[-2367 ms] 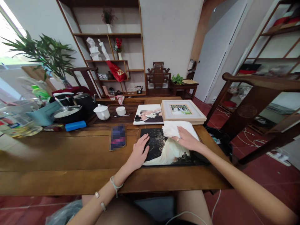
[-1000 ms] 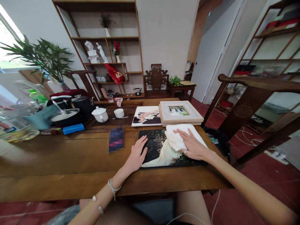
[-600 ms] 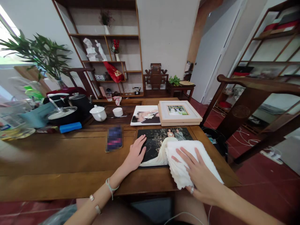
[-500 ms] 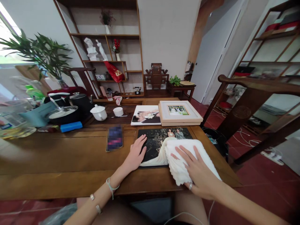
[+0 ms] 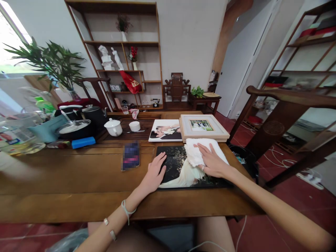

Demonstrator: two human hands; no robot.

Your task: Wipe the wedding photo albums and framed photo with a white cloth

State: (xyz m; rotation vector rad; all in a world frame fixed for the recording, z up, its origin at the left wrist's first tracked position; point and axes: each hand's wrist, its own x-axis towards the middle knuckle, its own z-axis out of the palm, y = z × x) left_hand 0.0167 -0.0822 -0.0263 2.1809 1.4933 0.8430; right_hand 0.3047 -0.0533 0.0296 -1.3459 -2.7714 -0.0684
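Observation:
A dark photo print with a white dress in it lies flat on the wooden table in front of me. My left hand rests open and flat on the print's left edge. Fingers spread, my right hand presses a folded white cloth onto the print's upper right part.
Behind the print lie a second photo print and a pale framed picture. A phone lies to the left. A teapot, a cup, pots and a blue case crowd the left. A wooden chair stands at right.
My right hand slid the white cloth from the print's far part toward me to its near right corner, then back up to the upper right. My left hand stayed on the left edge.

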